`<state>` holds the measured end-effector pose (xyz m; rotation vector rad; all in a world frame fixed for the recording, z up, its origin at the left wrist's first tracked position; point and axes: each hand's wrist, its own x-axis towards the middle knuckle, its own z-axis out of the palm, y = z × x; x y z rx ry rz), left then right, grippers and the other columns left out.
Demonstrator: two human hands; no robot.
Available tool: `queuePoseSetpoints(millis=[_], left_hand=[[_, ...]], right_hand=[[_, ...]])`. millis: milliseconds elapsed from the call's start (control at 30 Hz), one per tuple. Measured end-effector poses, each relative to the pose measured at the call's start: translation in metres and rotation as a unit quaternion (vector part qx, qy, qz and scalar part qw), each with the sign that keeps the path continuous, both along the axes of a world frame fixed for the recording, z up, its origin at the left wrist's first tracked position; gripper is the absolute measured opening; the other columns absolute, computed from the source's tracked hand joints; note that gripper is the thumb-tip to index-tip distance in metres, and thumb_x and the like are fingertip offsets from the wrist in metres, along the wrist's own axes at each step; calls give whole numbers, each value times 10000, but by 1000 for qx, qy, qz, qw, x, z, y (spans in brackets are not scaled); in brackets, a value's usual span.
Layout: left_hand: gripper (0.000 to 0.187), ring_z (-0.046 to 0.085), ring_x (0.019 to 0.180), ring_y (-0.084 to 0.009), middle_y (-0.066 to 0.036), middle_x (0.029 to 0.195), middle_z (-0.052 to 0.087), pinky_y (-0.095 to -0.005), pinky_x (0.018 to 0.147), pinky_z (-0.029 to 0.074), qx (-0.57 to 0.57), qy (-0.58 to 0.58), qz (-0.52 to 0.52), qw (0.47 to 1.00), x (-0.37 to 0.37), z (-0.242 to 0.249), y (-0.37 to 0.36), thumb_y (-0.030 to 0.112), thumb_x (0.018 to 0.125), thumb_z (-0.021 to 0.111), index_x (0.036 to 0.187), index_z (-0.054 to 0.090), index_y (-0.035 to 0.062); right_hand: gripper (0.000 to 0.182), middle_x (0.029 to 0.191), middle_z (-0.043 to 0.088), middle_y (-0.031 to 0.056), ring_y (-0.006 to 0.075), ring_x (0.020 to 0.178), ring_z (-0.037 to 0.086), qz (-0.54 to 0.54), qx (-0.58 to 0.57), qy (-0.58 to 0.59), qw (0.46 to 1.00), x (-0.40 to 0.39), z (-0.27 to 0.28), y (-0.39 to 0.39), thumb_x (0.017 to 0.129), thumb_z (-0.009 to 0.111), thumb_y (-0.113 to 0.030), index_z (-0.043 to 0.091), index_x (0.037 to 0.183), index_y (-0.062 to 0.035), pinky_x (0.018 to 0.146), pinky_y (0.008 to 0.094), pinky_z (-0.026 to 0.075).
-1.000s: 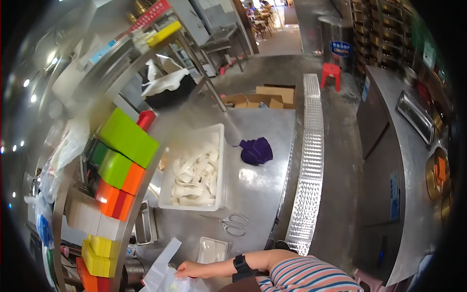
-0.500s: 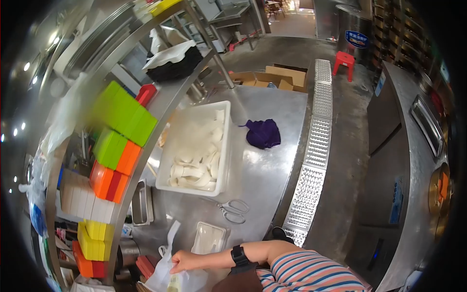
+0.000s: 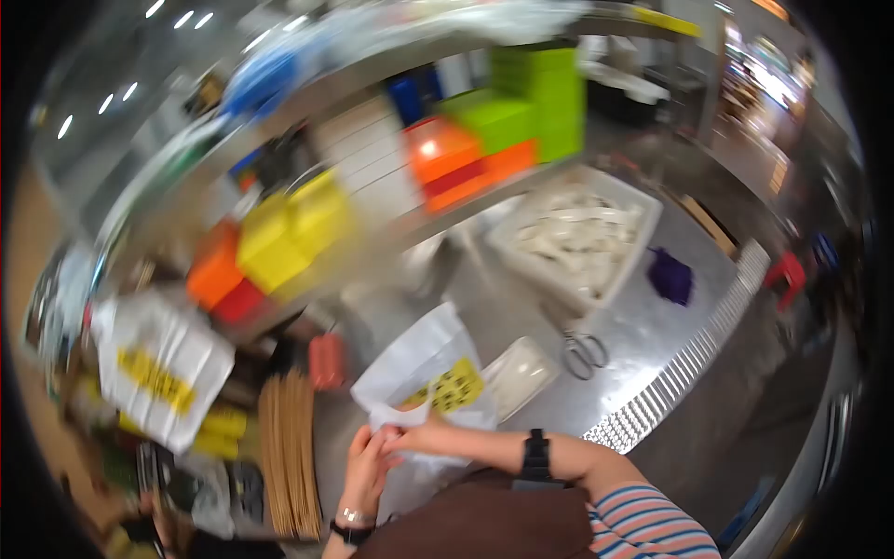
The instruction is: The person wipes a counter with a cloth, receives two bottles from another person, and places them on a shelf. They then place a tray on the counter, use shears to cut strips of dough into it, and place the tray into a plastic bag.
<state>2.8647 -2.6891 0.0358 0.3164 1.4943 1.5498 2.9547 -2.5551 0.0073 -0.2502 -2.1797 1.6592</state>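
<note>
A white plastic bag (image 3: 377,377) with yellow print stands at the steel table's front edge. My right hand (image 3: 416,438) is closed on its near edge. Beside it and touching it, my left hand (image 3: 368,458) is closed on the same edge, its fingertips partly hidden. Right of the bag lies a small white tray (image 3: 521,377). Grey scissors (image 3: 585,356) are beyond it, near a large white tub (image 3: 507,244) of pale, curved pieces. Bundled brown sticks (image 3: 289,456) lie to the left of my hands.
A shelf (image 3: 447,216) holds green, orange and yellow boxes (image 3: 298,233). Purple cloth (image 3: 671,277) lies right of the tub. Another printed bag (image 3: 163,368) is at the left, with another person's hand (image 3: 160,524) below. A red stool (image 3: 787,279) stands at the right.
The view has swung left and is blurred. My left hand has come into view beside my right hand at the bag, and the bag's yellow print now shows.
</note>
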Motion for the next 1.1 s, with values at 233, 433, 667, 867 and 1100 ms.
queuePoseSetpoints(millis=[233,433,667,867,1100], left_hand=[[286,611,1031,-233,-93,1148,614,-391,886,517,214,-247,73,942,-61,-38,-64,245,959,510,1180,515,64],[307,604,996,-184,-68,1075,618,-332,864,505,214,-224,256,916,-128,-63,-119,290,956,527,1158,528,59],[144,521,813,-39,37,895,559,-197,717,443,115,-61,-11,991,-121,-8,-70,240,955,549,995,549,101],[378,573,862,-124,6,927,575,-274,758,472,35,269,-93,958,-132,18,-66,236,755,773,1021,566,66],[332,586,943,-342,-165,1054,578,-360,810,488,-285,638,33,715,-134,-63,-77,144,667,751,937,615,6]], right_hand=[[75,652,556,129,299,584,545,-201,129,-78,968,-11,-2,2,733,591,-84,528,715,-47,542,389,421],[213,830,608,176,352,794,596,-250,193,-369,874,12,-14,52,706,686,-182,579,838,-53,700,406,477],[863,1370,400,210,439,1252,373,-25,350,-15,936,-54,80,-10,614,808,-304,401,1352,-119,1032,500,315],[476,1164,570,179,370,1018,567,162,239,-210,934,-93,27,10,701,757,-271,600,1106,-77,829,399,463],[224,814,621,159,319,767,604,2,154,-56,987,-89,2,16,791,675,-214,628,889,-18,694,376,465]])
